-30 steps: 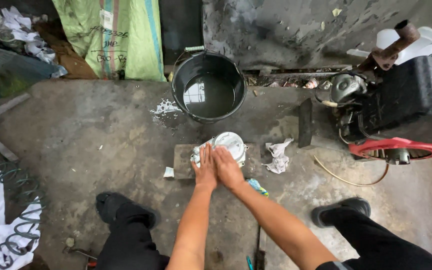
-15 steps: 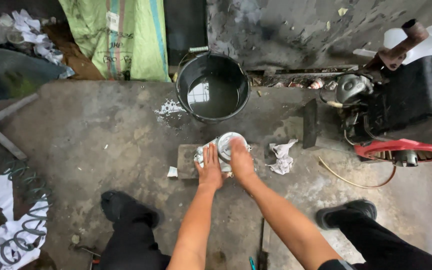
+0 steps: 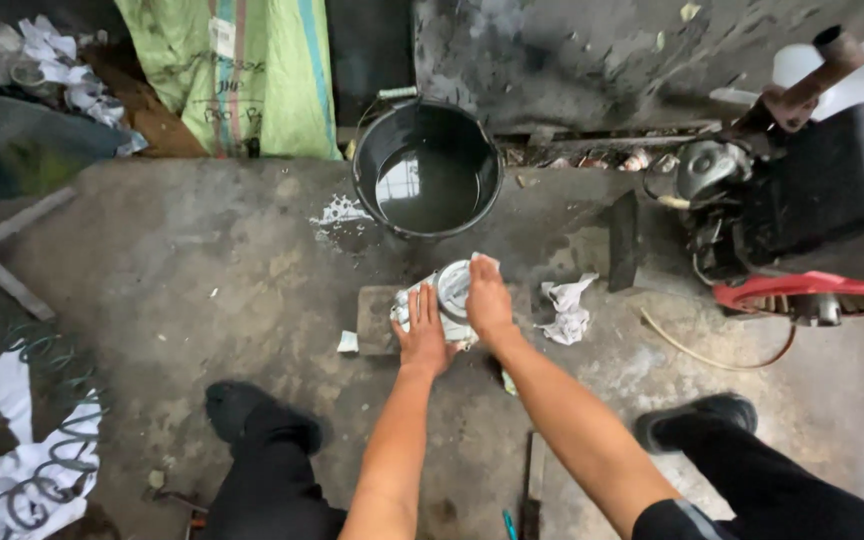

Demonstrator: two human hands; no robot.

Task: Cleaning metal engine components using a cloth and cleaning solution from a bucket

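Hands on a round metal part, floor level, seen from above. Right hand: grip closed over the part's right and top edge, fingers curled across the rim. Left hand: palm down, fingers spread against the part's near-left side, pressing a white rag to it; whether the fingers close fully around it cannot be told. Change over the last second: the right hand has gone from lying beside the left, below the part, to sitting up over the rim, so less of the pale disc face shows; the left has barely shifted. Judged a rubbing or wiping stroke in progress, the part kept in place.

Part location: on a small flat block on the concrete floor, just in front of a black bucket holding dark liquid.

Surroundings: crumpled white cloth just right of the block; black engine with red ring further right; green woven sack behind; coiled wire at lower left; dark shoes either side.
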